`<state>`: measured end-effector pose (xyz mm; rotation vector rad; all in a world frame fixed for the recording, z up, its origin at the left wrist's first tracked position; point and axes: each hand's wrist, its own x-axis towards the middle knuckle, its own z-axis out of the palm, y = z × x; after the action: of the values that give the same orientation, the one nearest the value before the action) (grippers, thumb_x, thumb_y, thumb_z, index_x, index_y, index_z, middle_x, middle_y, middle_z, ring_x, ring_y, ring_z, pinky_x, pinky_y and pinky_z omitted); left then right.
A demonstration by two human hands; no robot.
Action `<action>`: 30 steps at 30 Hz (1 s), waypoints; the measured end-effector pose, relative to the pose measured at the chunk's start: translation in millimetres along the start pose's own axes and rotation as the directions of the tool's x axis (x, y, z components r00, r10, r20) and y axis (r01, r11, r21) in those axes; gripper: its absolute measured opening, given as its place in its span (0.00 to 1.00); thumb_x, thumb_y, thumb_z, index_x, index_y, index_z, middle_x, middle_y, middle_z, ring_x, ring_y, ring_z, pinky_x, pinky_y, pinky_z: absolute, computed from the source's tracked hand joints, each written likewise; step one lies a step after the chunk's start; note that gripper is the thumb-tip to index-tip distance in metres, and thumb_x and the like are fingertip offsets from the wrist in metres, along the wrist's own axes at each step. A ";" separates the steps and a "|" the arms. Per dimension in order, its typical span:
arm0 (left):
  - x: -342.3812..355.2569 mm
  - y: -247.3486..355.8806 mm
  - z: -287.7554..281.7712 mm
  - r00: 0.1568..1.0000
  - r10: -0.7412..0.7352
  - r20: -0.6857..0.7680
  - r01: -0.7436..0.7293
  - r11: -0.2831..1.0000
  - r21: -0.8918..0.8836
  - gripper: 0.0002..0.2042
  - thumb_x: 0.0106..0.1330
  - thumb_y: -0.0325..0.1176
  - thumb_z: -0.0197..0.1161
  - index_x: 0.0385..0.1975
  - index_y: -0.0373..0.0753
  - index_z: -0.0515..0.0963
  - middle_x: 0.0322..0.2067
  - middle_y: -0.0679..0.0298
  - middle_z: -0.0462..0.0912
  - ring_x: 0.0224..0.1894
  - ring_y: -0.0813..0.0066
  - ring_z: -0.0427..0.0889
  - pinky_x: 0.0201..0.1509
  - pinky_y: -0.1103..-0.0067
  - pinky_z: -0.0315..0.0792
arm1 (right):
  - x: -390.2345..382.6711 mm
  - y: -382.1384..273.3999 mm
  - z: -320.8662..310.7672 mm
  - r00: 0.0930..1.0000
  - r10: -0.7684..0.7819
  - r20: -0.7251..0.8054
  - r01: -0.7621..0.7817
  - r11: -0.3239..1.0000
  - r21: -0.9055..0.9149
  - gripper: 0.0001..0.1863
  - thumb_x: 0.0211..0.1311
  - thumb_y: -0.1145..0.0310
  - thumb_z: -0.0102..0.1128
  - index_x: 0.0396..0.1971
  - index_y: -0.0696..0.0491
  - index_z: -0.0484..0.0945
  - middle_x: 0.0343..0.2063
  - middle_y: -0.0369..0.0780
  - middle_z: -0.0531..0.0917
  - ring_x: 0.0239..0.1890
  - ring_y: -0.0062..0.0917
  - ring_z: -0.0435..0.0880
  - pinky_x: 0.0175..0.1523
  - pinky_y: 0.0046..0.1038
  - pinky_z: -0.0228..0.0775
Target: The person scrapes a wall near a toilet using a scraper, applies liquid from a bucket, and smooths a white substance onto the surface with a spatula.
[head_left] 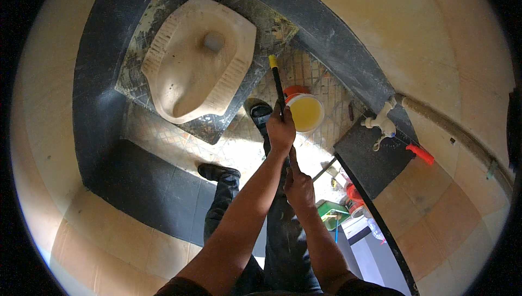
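One black stick (278, 85) with a yellow tip is pointing toward the far side, its tip lying just left of a white-rimmed bucket (305, 114), whose inside is showing yellow. The left hand (281, 133) is gripping the stick, its fingers wrapping closely around the shaft. The right hand (299, 188) is curling nearer the body, one finger stretching toward the left hand; I cannot tell whether it is holding the stick's hidden near end. A squat toilet (190, 70) is sitting on the far left, and two dark shoes (218, 173) are standing on the tiled floor (334, 97). A tap (384, 124) is jutting out on the right, while a green container (330, 215) is lying near right.
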<state>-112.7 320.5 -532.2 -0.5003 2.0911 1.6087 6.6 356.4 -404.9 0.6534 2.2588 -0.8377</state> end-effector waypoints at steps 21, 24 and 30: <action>-94.6 -14.8 -26.5 0.949 -0.218 0.227 0.224 0.975 -0.003 0.31 0.74 0.46 0.58 0.70 0.35 0.63 0.17 0.56 0.81 0.20 0.66 0.85 0.27 0.71 0.77 | -61.7 35.6 -29.5 0.999 0.028 0.043 -0.030 0.998 0.058 0.31 0.71 0.68 0.52 0.73 0.51 0.58 0.38 0.57 0.85 0.34 0.50 0.86 0.37 0.46 0.77; -141.9 -19.1 -68.7 0.849 -0.395 0.351 0.447 0.891 -0.077 0.34 0.75 0.50 0.57 0.75 0.43 0.56 0.32 0.59 0.84 0.25 0.78 0.81 0.29 0.76 0.76 | -73.3 51.1 -59.5 0.996 0.044 0.071 -0.039 0.997 -0.070 0.32 0.73 0.64 0.51 0.74 0.51 0.56 0.36 0.56 0.85 0.34 0.49 0.86 0.38 0.47 0.77; -215.1 -16.1 -166.5 0.818 -0.575 0.019 0.575 0.817 -0.047 0.29 0.73 0.48 0.60 0.68 0.37 0.67 0.31 0.52 0.87 0.25 0.72 0.86 0.33 0.74 0.81 | -42.8 56.6 -109.9 0.973 -0.228 -0.029 0.222 0.965 -0.136 0.27 0.75 0.65 0.51 0.68 0.61 0.63 0.31 0.54 0.85 0.31 0.41 0.87 0.34 0.36 0.76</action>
<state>53.0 157.8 -389.6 -1.0329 1.6608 1.2910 28.6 462.3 -331.3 0.3621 2.4374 -0.7770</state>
